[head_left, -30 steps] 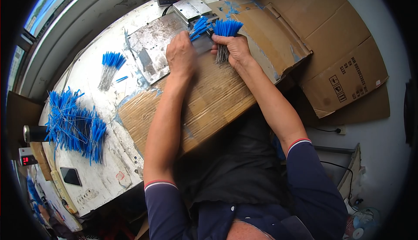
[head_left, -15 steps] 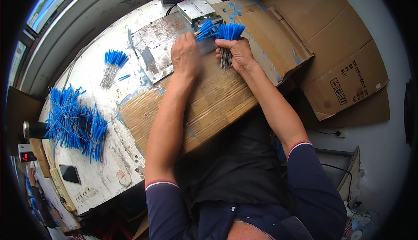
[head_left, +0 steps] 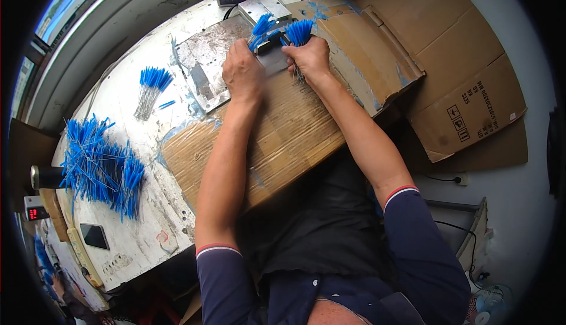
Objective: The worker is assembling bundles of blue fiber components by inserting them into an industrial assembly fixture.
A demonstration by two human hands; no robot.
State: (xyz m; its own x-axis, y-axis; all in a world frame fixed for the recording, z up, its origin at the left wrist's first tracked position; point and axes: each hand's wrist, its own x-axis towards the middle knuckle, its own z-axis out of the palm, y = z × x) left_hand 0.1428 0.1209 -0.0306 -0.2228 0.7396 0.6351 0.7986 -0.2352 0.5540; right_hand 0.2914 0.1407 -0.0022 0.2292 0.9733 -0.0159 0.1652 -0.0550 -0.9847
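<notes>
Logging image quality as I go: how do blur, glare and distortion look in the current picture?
Head view: left hand blurred along its inner edge. Head view: white tabletop washed out toward the window. Head view: window edges bowed, picture corners black.

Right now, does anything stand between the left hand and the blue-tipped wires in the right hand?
Yes: the left hand has a second bunch and a dark metal block between it and the wires in the right hand.
</notes>
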